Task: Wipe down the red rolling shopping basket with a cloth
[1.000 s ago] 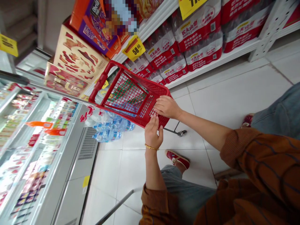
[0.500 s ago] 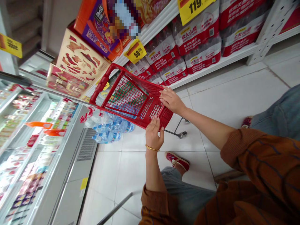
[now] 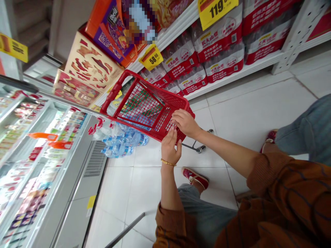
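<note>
A red plastic mesh shopping basket (image 3: 144,103) on a wheeled metal frame stands on the tiled floor in front of me. My left hand (image 3: 170,148), with a gold bangle at the wrist, presses its fingers against the basket's near wall from below. My right hand (image 3: 184,123) lies curled over the near rim beside it, fingers closed on the edge. Both hands touch the same corner of the basket.
Shrink-wrapped packs of water bottles (image 3: 119,141) lie on the floor under the basket. A chilled display case (image 3: 38,162) runs along the left. Shelves with red-labelled water packs (image 3: 219,44) and gift boxes (image 3: 90,65) stand behind. My red shoe (image 3: 195,175) is below.
My right hand has come back down from the basket's far side rim to its near corner, close to my left hand. The left hand has stayed in place.
</note>
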### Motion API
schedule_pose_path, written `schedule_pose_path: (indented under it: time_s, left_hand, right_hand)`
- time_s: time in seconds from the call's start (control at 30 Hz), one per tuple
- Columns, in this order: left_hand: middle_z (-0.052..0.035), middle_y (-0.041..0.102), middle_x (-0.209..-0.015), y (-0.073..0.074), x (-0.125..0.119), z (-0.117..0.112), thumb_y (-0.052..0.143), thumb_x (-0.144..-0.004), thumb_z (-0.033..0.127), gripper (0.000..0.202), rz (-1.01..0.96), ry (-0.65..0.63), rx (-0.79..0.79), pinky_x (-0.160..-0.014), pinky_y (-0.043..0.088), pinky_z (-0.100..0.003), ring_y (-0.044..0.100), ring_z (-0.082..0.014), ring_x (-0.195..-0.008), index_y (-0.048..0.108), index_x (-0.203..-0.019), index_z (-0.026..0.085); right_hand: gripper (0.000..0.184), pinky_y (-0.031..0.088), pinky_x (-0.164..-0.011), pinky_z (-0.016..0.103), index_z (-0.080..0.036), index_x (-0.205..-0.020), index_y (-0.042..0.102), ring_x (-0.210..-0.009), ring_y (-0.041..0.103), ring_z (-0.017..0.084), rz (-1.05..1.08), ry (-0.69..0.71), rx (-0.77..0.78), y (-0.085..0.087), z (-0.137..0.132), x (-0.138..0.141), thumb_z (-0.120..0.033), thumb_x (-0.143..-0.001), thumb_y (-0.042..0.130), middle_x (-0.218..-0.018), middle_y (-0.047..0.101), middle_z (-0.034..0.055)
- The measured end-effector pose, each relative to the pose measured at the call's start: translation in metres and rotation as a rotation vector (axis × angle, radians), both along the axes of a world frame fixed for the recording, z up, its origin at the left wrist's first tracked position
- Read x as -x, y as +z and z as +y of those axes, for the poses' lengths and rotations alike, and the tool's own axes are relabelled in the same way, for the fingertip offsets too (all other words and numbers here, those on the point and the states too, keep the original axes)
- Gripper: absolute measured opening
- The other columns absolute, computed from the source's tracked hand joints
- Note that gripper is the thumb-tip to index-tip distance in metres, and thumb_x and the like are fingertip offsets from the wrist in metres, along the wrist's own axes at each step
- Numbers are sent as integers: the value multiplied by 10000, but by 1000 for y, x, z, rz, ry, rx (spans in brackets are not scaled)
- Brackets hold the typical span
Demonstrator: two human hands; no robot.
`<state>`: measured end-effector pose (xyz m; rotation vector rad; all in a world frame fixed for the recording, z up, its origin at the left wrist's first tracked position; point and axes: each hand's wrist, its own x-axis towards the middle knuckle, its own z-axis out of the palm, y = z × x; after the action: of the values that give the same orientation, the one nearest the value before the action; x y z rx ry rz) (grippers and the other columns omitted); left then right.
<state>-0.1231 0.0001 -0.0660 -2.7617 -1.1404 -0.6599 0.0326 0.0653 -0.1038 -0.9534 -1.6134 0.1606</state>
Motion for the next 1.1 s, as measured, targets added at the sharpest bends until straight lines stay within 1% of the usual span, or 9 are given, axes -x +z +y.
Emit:
schedule_pose_path:
  time_s: [0.17,0.27,0.33,0.4,0.57,0.73,0.87,1.0,1.1]
  left_hand:
    - [-215,528,-1387,0,2,-1,480,-919,200,480,-19,9,11,-1068,445,-460,461,-263,-1349,455,-1391,113]
    - [-209,520,-1398,0,3,-1,478,-919,214,486,-12,23,14,-1063,450,-467,465,-263,-1346,450,-1395,126]
    - [-206,512,-1407,0,4,-1,476,-918,219,491,-7,36,23,-1064,450,-472,463,-261,-1347,442,-1400,131]
    - [-208,515,-1403,0,3,-1,476,-917,217,487,-1,36,21,-1063,452,-475,467,-263,-1344,447,-1394,124]
    - [-216,546,-1367,1,0,-1,474,-913,207,467,10,23,-23,-1037,483,-466,497,-264,-1319,471,-1369,109]
    - [-204,546,-1373,2,-1,-1,469,-921,223,459,10,28,-12,-1038,483,-471,499,-259,-1318,477,-1369,126]
    - [-211,532,-1385,3,0,-2,463,-924,221,459,6,29,26,-1058,460,-477,475,-261,-1337,473,-1371,118]
    - [-199,548,-1373,3,-1,-4,473,-919,222,420,-1,46,24,-1053,462,-483,482,-265,-1331,516,-1325,124]
    - [-212,569,-1343,2,-1,-4,482,-915,214,420,-7,39,1,-1045,470,-471,494,-266,-1320,520,-1319,107]
  right_hand:
    - [325,292,-1145,596,-163,-1197,621,-1387,381,287,-169,136,-21,-13,-3,-19,-311,-967,445,-1290,602,135]
    - [501,277,-1152,590,-157,-1337,515,-1444,281,304,-322,304,-96,-16,2,-40,-369,-891,597,-1417,502,165]
    - [552,289,-1159,560,-162,-1371,479,-1451,271,293,-434,385,-153,-17,9,-51,-330,-870,640,-1448,473,166]
    - [454,324,-1156,512,-171,-1354,498,-1429,326,259,-512,408,-190,-17,18,-60,-224,-910,577,-1427,503,151]
    - [296,395,-1115,497,-186,-1227,599,-1328,468,225,-505,372,-214,-15,25,-62,-175,-965,463,-1216,645,116]
    - [286,257,-1121,678,-216,-1194,615,-1400,363,296,-296,144,-133,-18,7,-41,-190,-964,446,-1070,664,106]
    - [309,252,-1112,692,-187,-1188,608,-1443,263,350,-218,94,-90,-25,-4,-25,-340,-938,509,-1213,598,149]
    - [490,305,-1101,665,-163,-1194,597,-1412,321,363,-165,126,-136,-30,-1,-18,-536,-879,557,-1341,530,184]
    - [394,323,-1105,649,-186,-1141,636,-1367,404,334,-151,93,-156,-34,5,-13,-490,-914,530,-1265,604,144]
